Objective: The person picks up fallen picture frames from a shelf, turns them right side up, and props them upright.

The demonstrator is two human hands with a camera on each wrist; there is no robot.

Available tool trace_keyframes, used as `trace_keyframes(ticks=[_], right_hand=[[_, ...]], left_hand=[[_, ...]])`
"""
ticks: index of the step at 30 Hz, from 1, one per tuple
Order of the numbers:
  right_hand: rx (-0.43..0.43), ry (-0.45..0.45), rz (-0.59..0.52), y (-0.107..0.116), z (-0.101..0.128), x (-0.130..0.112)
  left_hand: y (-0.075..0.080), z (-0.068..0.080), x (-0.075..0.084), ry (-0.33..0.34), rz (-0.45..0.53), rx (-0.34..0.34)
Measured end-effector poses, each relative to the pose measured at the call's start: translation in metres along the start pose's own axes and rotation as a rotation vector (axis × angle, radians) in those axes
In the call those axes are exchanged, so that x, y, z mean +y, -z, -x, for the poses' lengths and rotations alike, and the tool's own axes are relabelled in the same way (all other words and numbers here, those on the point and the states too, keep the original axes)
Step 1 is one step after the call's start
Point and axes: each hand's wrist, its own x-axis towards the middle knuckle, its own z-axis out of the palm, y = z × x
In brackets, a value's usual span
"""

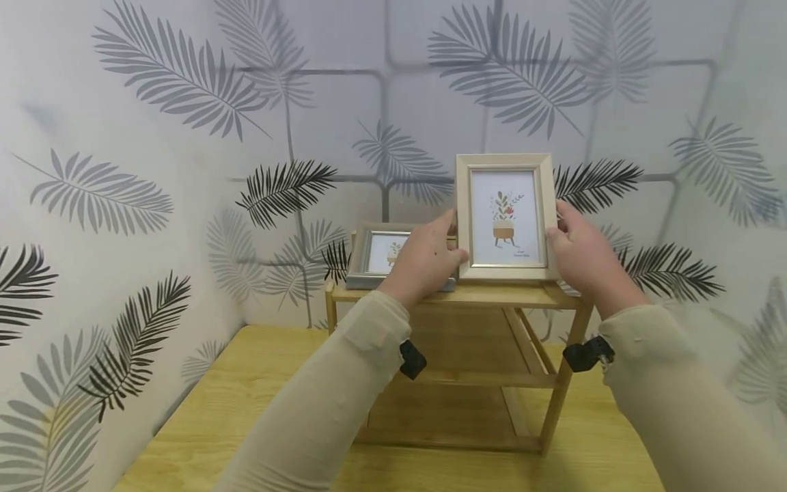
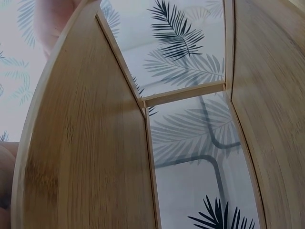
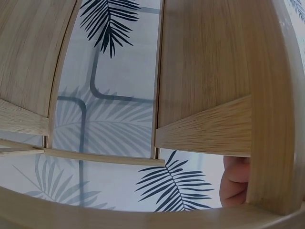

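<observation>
A cream picture frame (image 1: pixel 464 219) with a potted-plant print stands nearly upright at the top of a small wooden shelf rack (image 1: pixel 486 295). My left hand (image 1: pixel 424 258) grips its lower left edge, thumb on the front. On the opposite edge my right hand (image 1: pixel 583 254) pinches the frame, its thumb also in front. A second, grey-silver picture frame (image 1: pixel 363 263) lies tilted back on the rack's top at left, partly covered by my left hand. In the right wrist view some fingers of the right hand (image 3: pixel 235 181) show past the rack's side; the frame is hidden there.
The rack has lower shelves (image 1: pixel 461 342) under its top and stands on a yellow wood-grain table (image 1: pixel 246 396). Close behind rises a wall (image 1: pixel 344 102) with leaf-patterned covering, which continues along the left side. Rack boards (image 2: pixel 105 143) fill much of the left wrist view.
</observation>
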Motion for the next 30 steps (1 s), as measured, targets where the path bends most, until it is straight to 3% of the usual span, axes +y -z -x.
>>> trace_keyframes(ticks=[16, 30], right_hand=[[0.022, -0.015, -0.028, 0.0008, 0.0003, -0.0005], [0.055, 0.003, 0.013, -0.0019, -0.0003, 0.0029]], left_hand=[[-0.0004, -0.0005, 0.0002, -0.038, 0.016, 0.025], [-0.0046, -0.0025, -0.0026, -0.051, 0.046, 0.051]])
